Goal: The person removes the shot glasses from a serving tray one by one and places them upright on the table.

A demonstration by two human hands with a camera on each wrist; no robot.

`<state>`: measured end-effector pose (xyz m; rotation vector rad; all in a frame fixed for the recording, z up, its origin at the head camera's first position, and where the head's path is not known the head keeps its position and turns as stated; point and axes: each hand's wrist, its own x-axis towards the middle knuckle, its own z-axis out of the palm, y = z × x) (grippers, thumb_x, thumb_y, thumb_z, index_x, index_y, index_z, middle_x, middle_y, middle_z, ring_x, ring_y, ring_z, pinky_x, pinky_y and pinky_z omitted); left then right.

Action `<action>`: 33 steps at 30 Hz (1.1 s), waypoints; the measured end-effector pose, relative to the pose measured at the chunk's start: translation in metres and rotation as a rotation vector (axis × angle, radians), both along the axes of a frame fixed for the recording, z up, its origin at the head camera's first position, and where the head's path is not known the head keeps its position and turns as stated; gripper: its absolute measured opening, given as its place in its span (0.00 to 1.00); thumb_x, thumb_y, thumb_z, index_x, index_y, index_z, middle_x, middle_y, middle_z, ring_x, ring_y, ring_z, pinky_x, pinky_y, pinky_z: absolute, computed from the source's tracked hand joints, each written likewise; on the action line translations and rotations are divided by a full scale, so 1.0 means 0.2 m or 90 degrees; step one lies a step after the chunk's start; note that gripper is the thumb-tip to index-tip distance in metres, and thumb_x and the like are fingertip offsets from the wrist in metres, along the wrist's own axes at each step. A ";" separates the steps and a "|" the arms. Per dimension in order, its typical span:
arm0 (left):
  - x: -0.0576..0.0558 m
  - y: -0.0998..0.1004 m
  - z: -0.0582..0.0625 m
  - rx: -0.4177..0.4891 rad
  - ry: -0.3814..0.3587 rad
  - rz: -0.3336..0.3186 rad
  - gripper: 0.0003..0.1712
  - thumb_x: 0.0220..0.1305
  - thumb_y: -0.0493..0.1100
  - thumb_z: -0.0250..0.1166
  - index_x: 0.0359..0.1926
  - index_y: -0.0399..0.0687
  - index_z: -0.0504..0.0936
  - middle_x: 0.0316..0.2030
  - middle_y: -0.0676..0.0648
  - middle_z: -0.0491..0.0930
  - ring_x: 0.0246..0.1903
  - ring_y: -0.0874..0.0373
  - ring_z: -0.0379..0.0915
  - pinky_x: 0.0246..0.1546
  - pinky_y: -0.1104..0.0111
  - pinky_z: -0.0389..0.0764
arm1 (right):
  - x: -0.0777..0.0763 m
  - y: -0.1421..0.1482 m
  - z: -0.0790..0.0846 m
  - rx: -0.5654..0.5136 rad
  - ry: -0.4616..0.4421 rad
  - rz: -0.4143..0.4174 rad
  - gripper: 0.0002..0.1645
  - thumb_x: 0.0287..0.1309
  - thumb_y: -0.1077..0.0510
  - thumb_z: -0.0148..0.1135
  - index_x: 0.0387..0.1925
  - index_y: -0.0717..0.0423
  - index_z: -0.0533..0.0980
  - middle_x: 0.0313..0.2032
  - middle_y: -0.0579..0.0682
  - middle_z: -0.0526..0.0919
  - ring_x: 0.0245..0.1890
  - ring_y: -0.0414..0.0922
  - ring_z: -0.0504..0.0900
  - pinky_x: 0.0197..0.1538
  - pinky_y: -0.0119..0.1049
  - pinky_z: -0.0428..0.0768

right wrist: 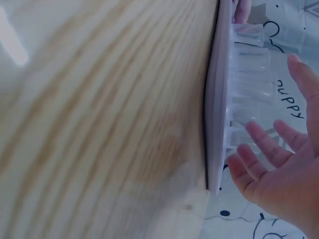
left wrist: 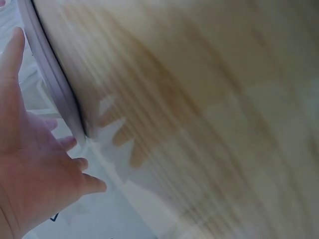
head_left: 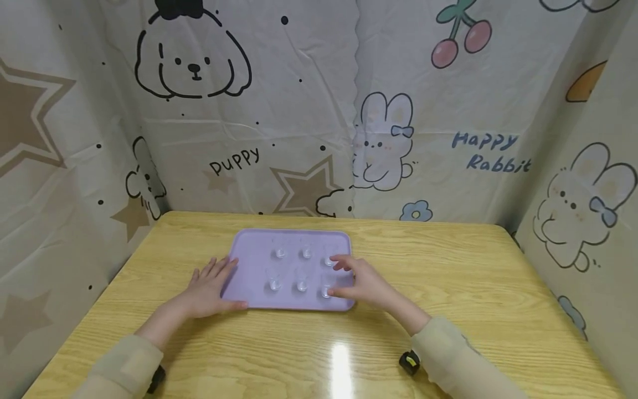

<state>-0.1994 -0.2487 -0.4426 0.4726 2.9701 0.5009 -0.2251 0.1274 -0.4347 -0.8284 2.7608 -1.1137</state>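
Note:
A shallow purple tray (head_left: 254,271) lies on the table, bearing several small clear plastic cups (head_left: 301,285) in two rows. My left hand (head_left: 206,291) is at the tray's left side, its fingers spread along the rim and its thumb at the front edge. Over the tray's right end is my right hand (head_left: 366,280), thumb and fingers apart. The thumb overlaps the front right cup (head_left: 326,291) in the head view, and the fingertips are beside the back right cup (head_left: 328,260). In the right wrist view the fingers (right wrist: 269,144) spread near the row of cups (right wrist: 251,59).
The yellow wood-grain table (head_left: 448,288) extends on both sides of the tray. Behind it hangs a printed curtain (head_left: 299,127) with cartoon animals, and more of it flanks both sides. A small black object (head_left: 410,363) shows by the right sleeve.

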 end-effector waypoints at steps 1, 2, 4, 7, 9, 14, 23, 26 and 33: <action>0.00 0.00 -0.01 -0.002 0.003 -0.001 0.64 0.46 0.75 0.63 0.72 0.40 0.52 0.71 0.32 0.47 0.69 0.29 0.35 0.59 0.30 0.38 | -0.01 0.00 -0.01 0.001 -0.002 0.005 0.43 0.44 0.42 0.73 0.61 0.54 0.69 0.47 0.51 0.80 0.49 0.50 0.75 0.52 0.48 0.73; 0.00 -0.01 -0.01 -0.004 0.007 -0.002 0.64 0.46 0.75 0.63 0.72 0.40 0.52 0.71 0.32 0.47 0.69 0.29 0.36 0.59 0.30 0.38 | -0.01 -0.01 -0.01 0.000 -0.007 0.008 0.42 0.44 0.42 0.73 0.60 0.54 0.70 0.46 0.50 0.81 0.48 0.50 0.75 0.52 0.47 0.73; -0.01 -0.01 -0.02 -0.007 0.012 -0.006 0.63 0.46 0.75 0.63 0.72 0.39 0.53 0.71 0.32 0.48 0.68 0.29 0.38 0.59 0.30 0.40 | -0.01 -0.01 -0.02 -0.007 -0.017 0.017 0.40 0.43 0.44 0.73 0.57 0.56 0.72 0.43 0.49 0.81 0.46 0.49 0.76 0.50 0.47 0.74; -0.02 -0.02 -0.03 -0.008 0.009 -0.010 0.63 0.47 0.75 0.62 0.71 0.37 0.53 0.71 0.32 0.47 0.67 0.28 0.42 0.58 0.29 0.42 | -0.02 -0.02 -0.02 -0.015 -0.032 0.028 0.35 0.43 0.47 0.74 0.53 0.57 0.73 0.40 0.49 0.80 0.44 0.47 0.76 0.48 0.45 0.75; -0.02 -0.03 -0.04 -0.010 0.007 -0.013 0.63 0.47 0.76 0.61 0.71 0.37 0.54 0.71 0.32 0.47 0.66 0.28 0.45 0.58 0.29 0.44 | -0.02 -0.03 -0.03 -0.016 -0.036 0.034 0.33 0.43 0.48 0.74 0.51 0.58 0.74 0.39 0.50 0.80 0.42 0.46 0.77 0.48 0.44 0.76; -0.02 -0.03 -0.05 -0.022 0.012 -0.017 0.61 0.48 0.76 0.60 0.70 0.37 0.57 0.71 0.31 0.47 0.66 0.28 0.46 0.57 0.30 0.48 | -0.02 -0.04 -0.03 -0.009 -0.025 0.042 0.25 0.46 0.52 0.72 0.46 0.56 0.75 0.39 0.49 0.81 0.42 0.44 0.78 0.49 0.43 0.77; -0.04 -0.04 -0.06 -0.037 0.011 -0.019 0.61 0.48 0.77 0.58 0.70 0.38 0.58 0.71 0.31 0.45 0.65 0.27 0.47 0.58 0.31 0.48 | -0.03 -0.05 -0.02 -0.008 -0.026 0.038 0.19 0.48 0.53 0.71 0.41 0.54 0.77 0.38 0.48 0.81 0.41 0.43 0.78 0.48 0.43 0.78; -0.04 -0.03 -0.06 -0.039 0.010 -0.017 0.61 0.48 0.77 0.59 0.70 0.38 0.58 0.71 0.31 0.46 0.65 0.27 0.47 0.57 0.30 0.49 | -0.03 -0.05 -0.01 -0.004 -0.021 0.036 0.19 0.48 0.52 0.71 0.41 0.54 0.77 0.38 0.48 0.82 0.41 0.44 0.79 0.46 0.43 0.78; -0.04 -0.04 -0.04 -0.040 0.007 -0.016 0.61 0.47 0.77 0.59 0.69 0.37 0.59 0.70 0.30 0.47 0.64 0.26 0.48 0.57 0.30 0.50 | -0.03 0.01 0.09 0.011 0.003 0.040 0.20 0.47 0.51 0.71 0.41 0.54 0.78 0.37 0.48 0.82 0.41 0.49 0.79 0.45 0.47 0.78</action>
